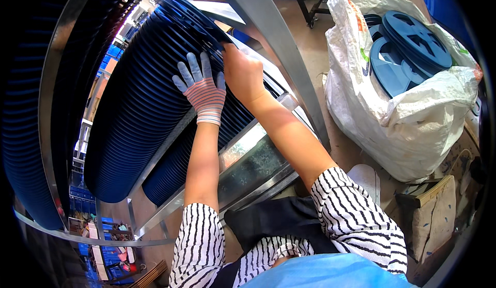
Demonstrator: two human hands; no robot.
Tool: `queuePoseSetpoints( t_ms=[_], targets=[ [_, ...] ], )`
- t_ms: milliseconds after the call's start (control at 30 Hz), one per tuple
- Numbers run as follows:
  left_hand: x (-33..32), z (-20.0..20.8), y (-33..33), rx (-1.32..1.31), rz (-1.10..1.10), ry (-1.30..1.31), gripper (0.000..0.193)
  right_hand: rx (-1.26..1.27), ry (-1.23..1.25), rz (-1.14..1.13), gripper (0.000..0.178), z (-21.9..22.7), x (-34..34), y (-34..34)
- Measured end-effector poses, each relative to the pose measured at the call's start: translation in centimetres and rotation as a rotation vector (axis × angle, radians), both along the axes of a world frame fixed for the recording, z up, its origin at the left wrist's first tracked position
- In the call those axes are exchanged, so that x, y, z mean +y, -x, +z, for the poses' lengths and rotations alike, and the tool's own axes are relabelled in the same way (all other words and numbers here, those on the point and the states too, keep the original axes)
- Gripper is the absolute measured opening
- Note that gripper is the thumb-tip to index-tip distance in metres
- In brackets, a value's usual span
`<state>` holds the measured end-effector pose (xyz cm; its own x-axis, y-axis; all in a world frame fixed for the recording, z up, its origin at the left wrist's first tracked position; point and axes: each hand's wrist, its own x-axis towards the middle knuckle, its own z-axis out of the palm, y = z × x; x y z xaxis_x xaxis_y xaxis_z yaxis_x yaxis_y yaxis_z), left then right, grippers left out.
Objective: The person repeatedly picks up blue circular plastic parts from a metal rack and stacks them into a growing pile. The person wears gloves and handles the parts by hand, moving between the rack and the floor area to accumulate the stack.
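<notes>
A long, tight row of dark blue plastic reels (139,102) stands on edge in a metal rack. My left hand (201,89), in a grey glove with red stripes, lies on top of the row with its fingers spread. Just to its right, my bare right hand (243,75) is closed at the rim of a blue reel (209,29) near the row's far right end. Its fingertips are partly hidden against the dark reels. Around there the reels stand looser, with gaps between them.
A curved metal frame bar (279,34) rises right of my hands, and a lower rail (253,166) crosses beneath my forearms. On the right stands a white woven sack (372,127) holding several loose blue reels (413,40). More reels (26,133) fill the rack's left side. A worn board (434,218) stands lower right.
</notes>
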<state>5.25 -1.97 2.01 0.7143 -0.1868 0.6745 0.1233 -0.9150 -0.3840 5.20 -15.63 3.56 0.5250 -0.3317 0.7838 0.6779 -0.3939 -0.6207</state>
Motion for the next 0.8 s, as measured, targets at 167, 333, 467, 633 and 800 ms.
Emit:
queuePoseSetpoints(
  t_ms=[167,333,467,633,800],
  targets=[
    [-0.4,0.3,-0.1,0.002,-0.011,0.016,0.076,-0.088,-0.064,-0.029,0.016,0.2,-0.6,-0.1],
    [0.6,-0.4,0.2,-0.024,0.004,-0.011,0.077,-0.11,-0.118,-0.011,0.019,-0.1,-0.5,0.8],
    [-0.2,-0.2,-0.2,-0.018,-0.023,0.008,0.075,-0.233,-0.19,0.004,0.017,0.4,-0.4,-1.0],
    [0.2,-0.4,-0.4,-0.022,0.029,-0.018,0.072,-0.016,-0.096,0.138,0.018,2.1,1.5,-2.3],
    [-0.1,0.0,-0.2,0.038,0.087,-0.058,0.08,-0.043,-0.065,0.189,0.018,3.7,2.9,-5.5]
  ],
)
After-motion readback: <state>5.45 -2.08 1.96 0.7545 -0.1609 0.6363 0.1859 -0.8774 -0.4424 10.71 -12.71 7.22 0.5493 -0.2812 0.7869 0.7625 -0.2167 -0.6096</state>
